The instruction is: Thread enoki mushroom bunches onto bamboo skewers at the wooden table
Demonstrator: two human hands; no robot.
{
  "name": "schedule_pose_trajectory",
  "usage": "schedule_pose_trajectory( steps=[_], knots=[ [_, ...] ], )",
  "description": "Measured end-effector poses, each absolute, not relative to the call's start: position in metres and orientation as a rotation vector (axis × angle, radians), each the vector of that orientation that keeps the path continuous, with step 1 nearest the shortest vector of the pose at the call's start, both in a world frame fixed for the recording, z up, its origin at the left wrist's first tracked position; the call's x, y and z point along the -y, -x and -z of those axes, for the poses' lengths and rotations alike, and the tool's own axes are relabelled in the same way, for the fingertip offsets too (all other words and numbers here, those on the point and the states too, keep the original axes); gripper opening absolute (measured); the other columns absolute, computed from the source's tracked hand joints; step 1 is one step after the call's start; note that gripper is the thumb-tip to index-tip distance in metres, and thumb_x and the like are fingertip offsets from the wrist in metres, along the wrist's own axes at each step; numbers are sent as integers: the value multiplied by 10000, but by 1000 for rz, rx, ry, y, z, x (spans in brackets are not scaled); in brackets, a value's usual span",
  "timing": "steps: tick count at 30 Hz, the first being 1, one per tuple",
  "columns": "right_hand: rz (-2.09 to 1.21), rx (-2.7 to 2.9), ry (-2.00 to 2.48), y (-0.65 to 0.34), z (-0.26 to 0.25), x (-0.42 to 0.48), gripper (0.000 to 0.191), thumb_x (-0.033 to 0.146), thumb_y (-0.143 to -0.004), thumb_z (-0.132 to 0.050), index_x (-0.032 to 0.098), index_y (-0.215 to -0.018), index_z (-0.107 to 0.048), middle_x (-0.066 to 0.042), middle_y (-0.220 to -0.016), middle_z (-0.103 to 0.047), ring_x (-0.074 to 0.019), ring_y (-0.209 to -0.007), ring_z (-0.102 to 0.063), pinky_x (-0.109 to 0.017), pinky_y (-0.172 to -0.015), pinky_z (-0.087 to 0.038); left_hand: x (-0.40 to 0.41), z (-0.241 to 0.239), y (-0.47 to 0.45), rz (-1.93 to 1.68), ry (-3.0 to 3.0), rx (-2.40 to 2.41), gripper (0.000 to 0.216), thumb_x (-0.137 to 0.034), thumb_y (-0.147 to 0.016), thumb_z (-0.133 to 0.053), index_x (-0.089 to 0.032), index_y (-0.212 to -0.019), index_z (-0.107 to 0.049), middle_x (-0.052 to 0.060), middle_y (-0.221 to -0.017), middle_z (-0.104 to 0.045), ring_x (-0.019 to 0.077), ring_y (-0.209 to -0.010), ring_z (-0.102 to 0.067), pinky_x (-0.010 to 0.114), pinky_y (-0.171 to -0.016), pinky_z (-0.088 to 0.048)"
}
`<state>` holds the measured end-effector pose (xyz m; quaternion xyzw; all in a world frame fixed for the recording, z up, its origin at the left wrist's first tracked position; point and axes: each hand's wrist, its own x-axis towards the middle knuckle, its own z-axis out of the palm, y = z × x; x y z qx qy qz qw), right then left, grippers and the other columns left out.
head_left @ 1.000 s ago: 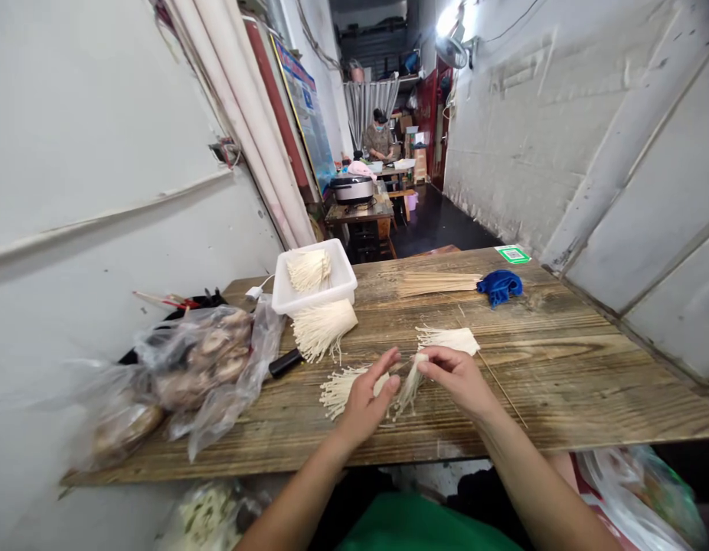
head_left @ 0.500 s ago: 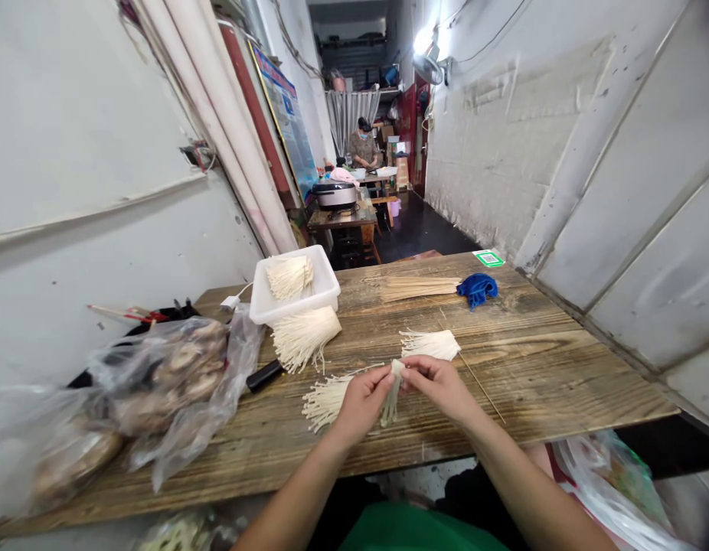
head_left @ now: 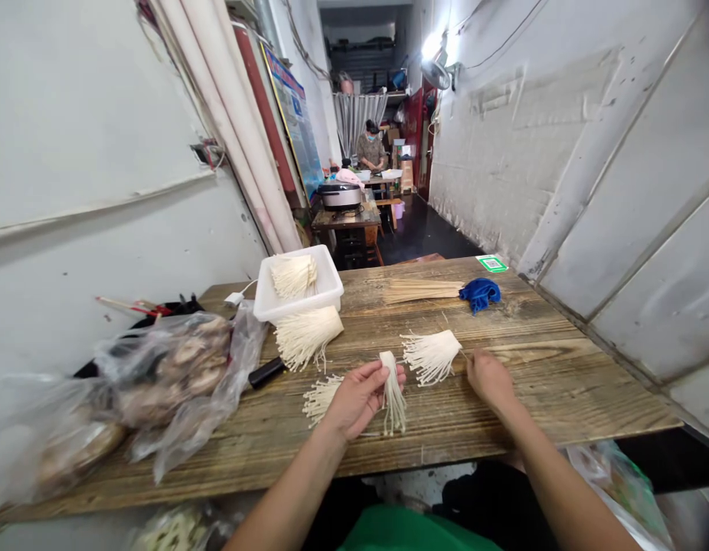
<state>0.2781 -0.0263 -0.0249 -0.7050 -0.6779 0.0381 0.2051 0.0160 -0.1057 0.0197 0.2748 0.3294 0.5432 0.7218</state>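
Observation:
My left hand (head_left: 357,398) pinches a small bunch of enoki mushrooms (head_left: 393,394) by its cut end, the thin stems hanging down over the table. Fingers closed, my right hand (head_left: 491,379) is on a thin bamboo skewer (head_left: 464,353), most of which is hidden by the hand. The skewer's visible bit points at the base of a fanned enoki bunch (head_left: 432,356) lying flat between my hands. Behind my left hand, another enoki pile (head_left: 320,399) is partly covered.
A large enoki bunch (head_left: 308,337) lies before a white plastic tub (head_left: 330,300) holding more enoki. Nearby are a black knife handle (head_left: 266,373) and bagged mushrooms (head_left: 182,367). Bamboo skewers (head_left: 423,289) lie by a blue cloth (head_left: 479,295). A person (head_left: 370,149) works far back.
My hands have parted. The right let go of the small enoki bunch and moved right to the skewer, while the left keeps the bunch. The view shifted slightly.

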Motion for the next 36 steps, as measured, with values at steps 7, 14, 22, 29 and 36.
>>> schedule_pose_trajectory(
  steps=[7,14,22,29,36],
  knots=[
    [-148,2010,1526,-271,-4,52,142,273,-899,-356,199,-877,-475,-54,-759,-631,-169,-636,-598,-277,-612,-436,101,-17,-5,-1300,-572,-807,421,-231,-537,-875,-119,-909,-714,27,-752,-699,84,-660,-639,190,-672,-523],
    [-129,2118,1160,-260,-39,93,124,313,-921,-414,227,-902,-502,-16,-719,-622,-143,-581,-590,-253,-558,-446,93,-13,7,-1398,-639,-876,384,-275,-506,-877,-128,-811,-696,-23,-624,-627,66,-568,-571,188,-581,-457],
    [-196,2216,774,-257,-52,110,248,162,-893,-505,237,-1092,-631,-43,-914,-705,-157,-806,-676,-246,-692,-529,101,-27,11,-1436,-816,-975,335,-316,-550,-851,-123,-794,-725,41,-733,-728,131,-667,-636,255,-704,-474],
    [-237,2221,688,-251,-64,120,345,75,-879,-502,231,-1163,-618,-1,-738,-630,-99,-653,-615,-182,-593,-486,106,-39,12,-1372,-681,-827,406,-335,-541,-866,-136,-867,-731,48,-818,-730,93,-623,-611,220,-640,-479],
    [-230,2237,697,-255,-65,125,347,80,-894,-491,240,-1189,-580,3,-742,-603,-93,-647,-595,-181,-580,-466,106,-40,11,-1351,-745,-785,330,-351,-625,-824,-123,-847,-735,59,-881,-719,88,-674,-596,216,-664,-472]
  ],
)
